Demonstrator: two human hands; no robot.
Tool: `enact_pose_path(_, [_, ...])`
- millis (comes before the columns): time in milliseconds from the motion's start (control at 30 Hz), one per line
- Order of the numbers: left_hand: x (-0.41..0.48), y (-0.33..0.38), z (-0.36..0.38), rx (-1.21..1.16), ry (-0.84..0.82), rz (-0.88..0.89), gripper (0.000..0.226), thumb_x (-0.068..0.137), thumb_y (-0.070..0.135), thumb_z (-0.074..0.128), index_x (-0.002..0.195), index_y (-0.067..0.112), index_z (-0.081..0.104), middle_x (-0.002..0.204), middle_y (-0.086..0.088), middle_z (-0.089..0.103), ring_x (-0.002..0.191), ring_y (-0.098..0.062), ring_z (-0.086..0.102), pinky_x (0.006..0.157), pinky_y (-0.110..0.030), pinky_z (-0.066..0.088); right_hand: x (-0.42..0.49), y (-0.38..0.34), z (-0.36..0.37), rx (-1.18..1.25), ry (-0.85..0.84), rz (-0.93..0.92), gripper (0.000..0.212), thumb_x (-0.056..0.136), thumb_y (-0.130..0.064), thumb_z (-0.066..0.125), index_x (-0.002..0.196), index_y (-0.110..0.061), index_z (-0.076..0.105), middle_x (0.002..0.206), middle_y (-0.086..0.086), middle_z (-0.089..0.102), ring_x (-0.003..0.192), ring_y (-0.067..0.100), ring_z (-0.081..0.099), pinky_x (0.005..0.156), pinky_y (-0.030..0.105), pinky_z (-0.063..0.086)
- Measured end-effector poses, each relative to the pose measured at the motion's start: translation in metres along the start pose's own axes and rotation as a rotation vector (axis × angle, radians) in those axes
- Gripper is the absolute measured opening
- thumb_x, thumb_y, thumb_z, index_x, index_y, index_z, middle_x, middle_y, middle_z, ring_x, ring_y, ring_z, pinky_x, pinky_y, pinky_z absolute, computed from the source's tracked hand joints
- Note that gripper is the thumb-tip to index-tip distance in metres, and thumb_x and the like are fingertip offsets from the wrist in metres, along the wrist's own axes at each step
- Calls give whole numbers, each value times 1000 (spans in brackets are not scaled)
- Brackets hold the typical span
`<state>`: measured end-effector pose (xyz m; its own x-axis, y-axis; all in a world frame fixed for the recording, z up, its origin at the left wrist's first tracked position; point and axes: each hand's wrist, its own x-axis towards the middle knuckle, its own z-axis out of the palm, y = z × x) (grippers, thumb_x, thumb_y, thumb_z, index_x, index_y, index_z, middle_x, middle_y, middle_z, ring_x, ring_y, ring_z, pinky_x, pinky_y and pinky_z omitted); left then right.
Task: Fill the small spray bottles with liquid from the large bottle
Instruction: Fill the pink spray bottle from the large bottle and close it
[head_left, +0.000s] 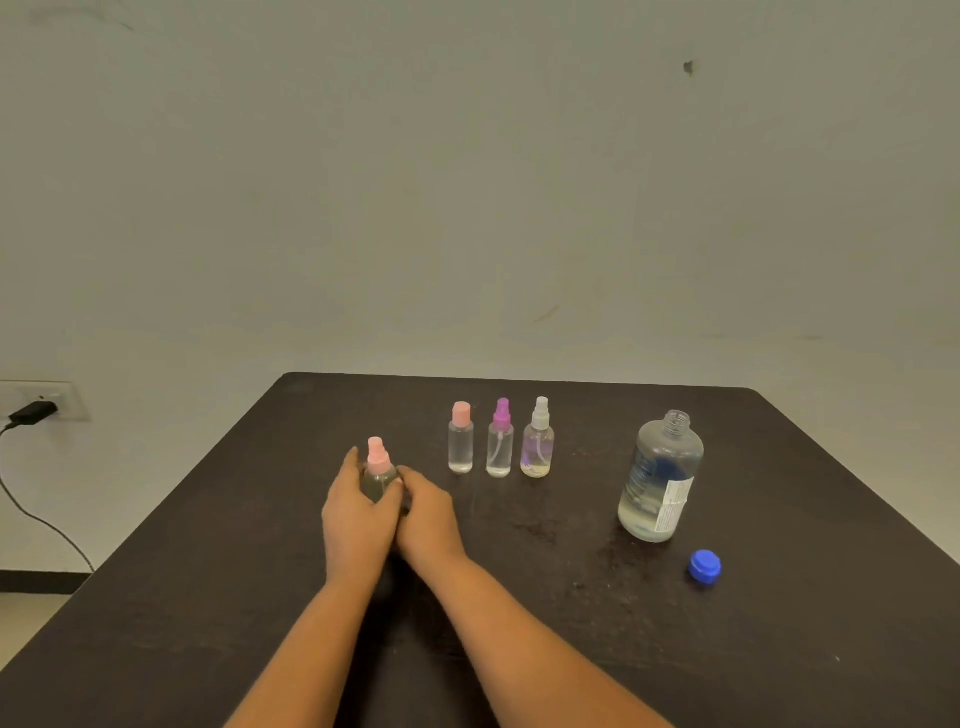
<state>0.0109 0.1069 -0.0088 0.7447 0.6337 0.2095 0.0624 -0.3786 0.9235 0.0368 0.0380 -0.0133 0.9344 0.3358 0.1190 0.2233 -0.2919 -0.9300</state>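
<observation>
My left hand (356, 514) is wrapped around the body of the pink-topped spray bottle (378, 462), with the fingers curled behind it. My right hand (426, 512) grips the same bottle from the other side, the thumb lying on its shoulder. The bottle stands upright on the table (208, 582) between both hands, with its pump head on. I think I use two hands because the bottle is small and light: one keeps the body from turning while the other can work on the top. My hands cover most of the body, so I cannot tell how much liquid is inside.

Just beyond my right hand three more small bottles stand in a row, each apart from the next: the pink-capped bottle (461, 441), the purple-topped spray bottle (500, 441) and the white-topped spray bottle (538, 441). All three are closed and seem to hold clear liquid.

Well to the right of my right hand stands the large bottle (660, 478), partly full, with its neck open and ready for pouring. Its blue cap (705, 566) lies on the table nearer to me.

Between the row and the large bottle there is open tabletop, enough to bring a small bottle across. The left table edge runs near my left forearm, so I have less room on that side. Far to the left, off the table, a charger (34, 410) sits in the wall socket.
</observation>
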Motion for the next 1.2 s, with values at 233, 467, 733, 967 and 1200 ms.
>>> enact_pose_path(233, [-4,10,9,-74,-30,37,27,88,13,60,115,16,62,86,11,61,91,-12,61,67,-15,39,-6,-2,-15,67,31,-58,25,89,-10,48,105,-21,65,95,-5,68,89,5,62,76,13,46])
enact_pose_path(467, [-20,28,37,-121,-182,90,44,83,10,66,124,21,58,101,7,66,96,-10,62,80,-22,46,-12,12,-71,-68,85,-114,34,83,3,47,105,-13,67,78,-8,64,71,0,58,67,9,44])
enact_pose_path(733, [-55,40,78,-142,-371,184,39,77,9,72,112,25,64,96,11,68,94,-1,62,82,-18,50,-44,40,-135,-60,173,-106,38,83,6,52,109,-17,67,90,-10,67,81,-11,61,71,4,44])
enact_pose_path(967, [-61,39,94,-159,-413,191,44,74,9,75,115,21,64,99,7,69,96,-4,63,88,-24,51,-53,52,-151,-3,168,-103,39,85,6,52,114,-18,63,100,-10,65,89,-12,60,74,4,45])
enact_pose_path(1200, [-57,28,98,-219,-437,162,45,73,10,76,115,22,65,99,6,71,94,-9,66,86,-28,54,-52,59,-151,69,167,-105,38,85,8,53,114,-14,63,99,-8,65,87,-15,60,72,4,45])
